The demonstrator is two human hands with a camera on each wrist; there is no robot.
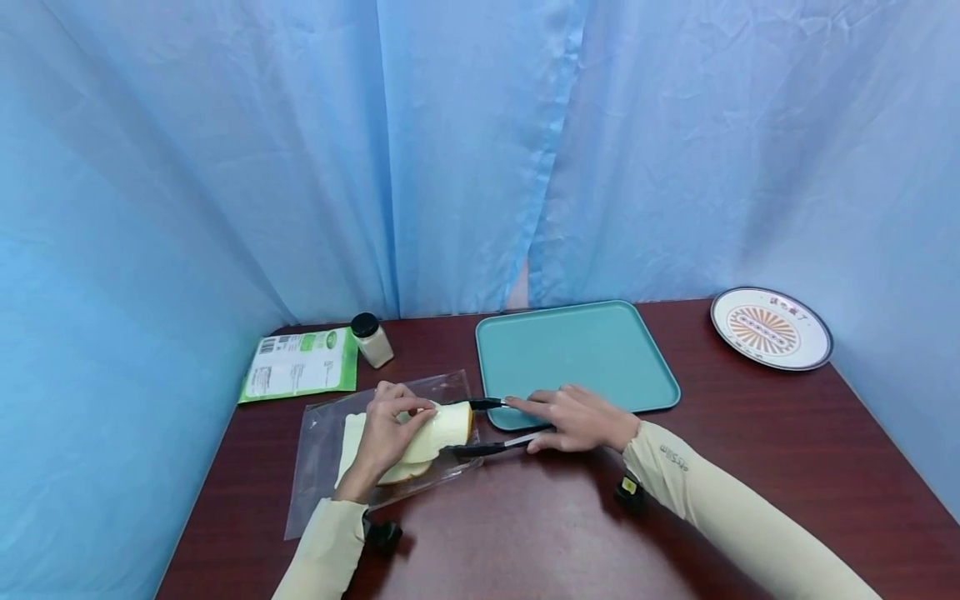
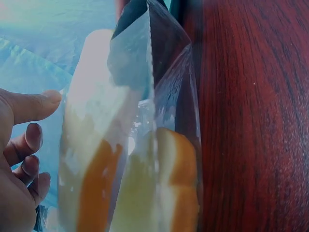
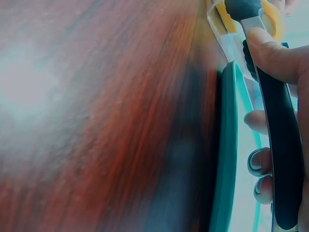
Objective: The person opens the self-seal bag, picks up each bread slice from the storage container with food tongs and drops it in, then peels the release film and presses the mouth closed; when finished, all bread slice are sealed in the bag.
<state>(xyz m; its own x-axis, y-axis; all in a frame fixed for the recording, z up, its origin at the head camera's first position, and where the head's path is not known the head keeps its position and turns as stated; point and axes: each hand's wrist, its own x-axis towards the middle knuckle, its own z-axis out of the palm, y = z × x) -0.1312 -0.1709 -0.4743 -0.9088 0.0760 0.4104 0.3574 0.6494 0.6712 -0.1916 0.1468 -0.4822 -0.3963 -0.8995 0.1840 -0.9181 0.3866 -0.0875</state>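
A clear plastic bag (image 1: 315, 454) lies on the table at the left with slices of bread (image 2: 181, 164) in it. My left hand (image 1: 390, 423) is over the bag and pinches its upper edge between thumb and fingers. My right hand (image 1: 576, 418) holds a pair of black-tipped tongs (image 1: 480, 450), thumb on the near arm and fingers on the far one. The tips of the tongs reach the bag's mouth, on either side of the top bread slice (image 1: 448, 425). Whether they press on that slice, I cannot tell. In the right wrist view the black handle (image 3: 280, 140) lies along my palm.
Just behind the tongs is a teal tray (image 1: 577, 354). A jar with a black lid (image 1: 372, 340) stands at the back left beside a green and white packet (image 1: 300, 367). At the far right sits a patterned plate (image 1: 813, 337). Blue curtains (image 1: 480, 150) hang behind the table.
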